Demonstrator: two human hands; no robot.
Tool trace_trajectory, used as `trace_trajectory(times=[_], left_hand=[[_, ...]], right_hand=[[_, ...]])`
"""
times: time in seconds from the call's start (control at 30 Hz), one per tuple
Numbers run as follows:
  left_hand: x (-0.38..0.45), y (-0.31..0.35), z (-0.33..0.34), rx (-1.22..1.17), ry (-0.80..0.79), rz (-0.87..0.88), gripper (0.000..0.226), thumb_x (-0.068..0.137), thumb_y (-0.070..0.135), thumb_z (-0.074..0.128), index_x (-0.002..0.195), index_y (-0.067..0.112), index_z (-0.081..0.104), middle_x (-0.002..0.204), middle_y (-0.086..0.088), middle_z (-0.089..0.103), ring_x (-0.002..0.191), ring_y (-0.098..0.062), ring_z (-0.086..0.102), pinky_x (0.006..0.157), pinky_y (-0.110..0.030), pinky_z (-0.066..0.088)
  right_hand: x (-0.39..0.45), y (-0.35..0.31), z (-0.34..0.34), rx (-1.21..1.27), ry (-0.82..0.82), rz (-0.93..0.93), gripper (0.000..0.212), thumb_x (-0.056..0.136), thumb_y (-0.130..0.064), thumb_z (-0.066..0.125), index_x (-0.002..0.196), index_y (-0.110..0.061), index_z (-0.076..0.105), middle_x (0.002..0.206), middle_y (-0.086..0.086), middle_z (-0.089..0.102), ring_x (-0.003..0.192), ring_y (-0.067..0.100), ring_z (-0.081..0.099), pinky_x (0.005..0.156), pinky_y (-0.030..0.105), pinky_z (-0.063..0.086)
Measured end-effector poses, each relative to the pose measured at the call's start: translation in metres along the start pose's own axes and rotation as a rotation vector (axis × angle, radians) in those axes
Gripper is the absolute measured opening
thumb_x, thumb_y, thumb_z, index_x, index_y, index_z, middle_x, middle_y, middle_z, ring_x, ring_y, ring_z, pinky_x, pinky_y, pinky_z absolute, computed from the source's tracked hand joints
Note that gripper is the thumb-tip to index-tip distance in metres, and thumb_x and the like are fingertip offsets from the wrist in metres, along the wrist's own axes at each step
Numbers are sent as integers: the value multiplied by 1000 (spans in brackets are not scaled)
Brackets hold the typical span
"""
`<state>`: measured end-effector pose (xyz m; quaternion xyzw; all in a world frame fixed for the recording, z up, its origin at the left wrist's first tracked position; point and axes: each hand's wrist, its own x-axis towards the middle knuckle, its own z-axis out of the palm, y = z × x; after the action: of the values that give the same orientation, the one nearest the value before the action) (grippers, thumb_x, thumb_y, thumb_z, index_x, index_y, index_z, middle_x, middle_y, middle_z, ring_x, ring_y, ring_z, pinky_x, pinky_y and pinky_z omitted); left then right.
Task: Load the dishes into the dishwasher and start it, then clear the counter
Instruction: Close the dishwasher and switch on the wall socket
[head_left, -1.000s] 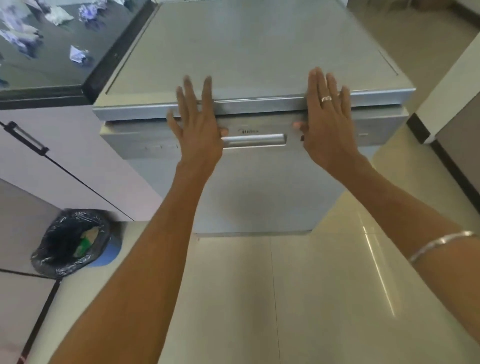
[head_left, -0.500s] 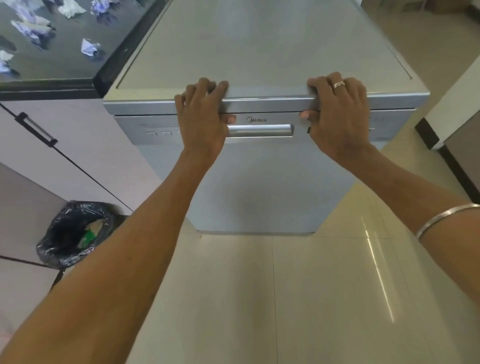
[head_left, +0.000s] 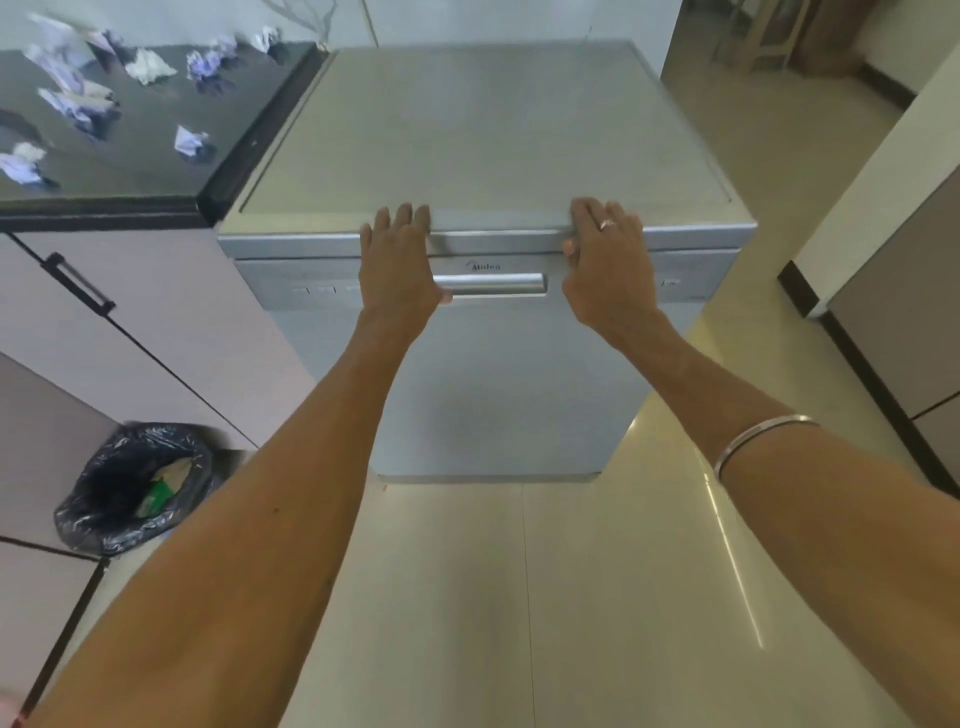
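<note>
The silver dishwasher stands in the middle with its door closed flush under the top panel. My left hand presses its palm on the upper door left of the bar handle, fingers lying over the top edge. Right of the handle, my right hand, wearing a ring, presses the same way. Neither hand holds anything. No dishes are in view. The dark counter to the left carries several crumpled paper scraps.
A bin with a black liner and some rubbish inside stands on the floor at the left, beside pale cabinet doors. Another cabinet unit lines the right side. Glossy floor tiles stretch in front of the dishwasher.
The dishwasher door, slightly ajar a second ago, now sits closed. My fingers went from pointing straight up to lying over the top edge. The view has pulled back and tilted up.
</note>
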<state>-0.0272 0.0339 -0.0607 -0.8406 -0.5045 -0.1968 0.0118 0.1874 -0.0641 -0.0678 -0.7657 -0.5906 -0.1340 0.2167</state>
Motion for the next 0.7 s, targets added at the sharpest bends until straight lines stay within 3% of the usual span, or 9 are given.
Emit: trace_trajectory(times=[0.13, 0.2, 0.3, 0.4, 0.53, 0.7], left_hand=[[-1, 6, -9, -20, -34, -20, 89, 74, 47, 80, 143, 10, 40, 145, -10, 44, 137, -36, 34, 116, -52, 26], [-1, 9, -14, -26, -70, -36, 88, 77, 44, 78, 147, 10, 36, 151, -10, 38, 143, -36, 27, 119, -52, 22], [-2, 13, -21, -39, -160, -82, 91, 79, 37, 77, 151, 12, 29, 158, -10, 29, 148, -35, 19, 121, -51, 17], [1, 16, -32, -57, -252, -112, 87, 85, 40, 69, 154, 13, 24, 161, -9, 22, 150, -34, 13, 122, -49, 13], [8, 23, -45, -136, -338, -171, 64, 101, 40, 39, 156, 13, 21, 164, -8, 16, 151, -31, 9, 123, -47, 9], [21, 22, -55, -121, -478, -205, 55, 105, 30, 26, 157, 13, 19, 164, -9, 14, 151, -32, 9, 123, -47, 11]], right_hand=[[3, -3, -14, -42, -107, 18, 55, 94, -21, 26, 145, -1, 38, 143, 15, 47, 131, 38, 42, 113, 48, 30], [5, -5, -19, -46, -148, 27, 54, 97, -21, 30, 146, 0, 37, 146, 16, 45, 133, 39, 41, 113, 48, 31], [5, -8, -23, -31, -207, 28, 60, 95, -26, 21, 147, 1, 38, 146, 17, 47, 133, 40, 43, 112, 49, 34], [7, -8, -28, -8, -256, 41, 54, 99, -21, 38, 148, 1, 37, 149, 18, 44, 136, 41, 41, 114, 49, 33], [16, -6, -42, -27, -416, 26, 57, 104, -23, 32, 155, -2, 18, 160, 14, 25, 147, 36, 24, 120, 46, 21], [26, -9, -51, -59, -547, 21, 58, 106, -26, 24, 156, -3, 5, 164, 13, 12, 150, 34, 13, 121, 44, 14]])
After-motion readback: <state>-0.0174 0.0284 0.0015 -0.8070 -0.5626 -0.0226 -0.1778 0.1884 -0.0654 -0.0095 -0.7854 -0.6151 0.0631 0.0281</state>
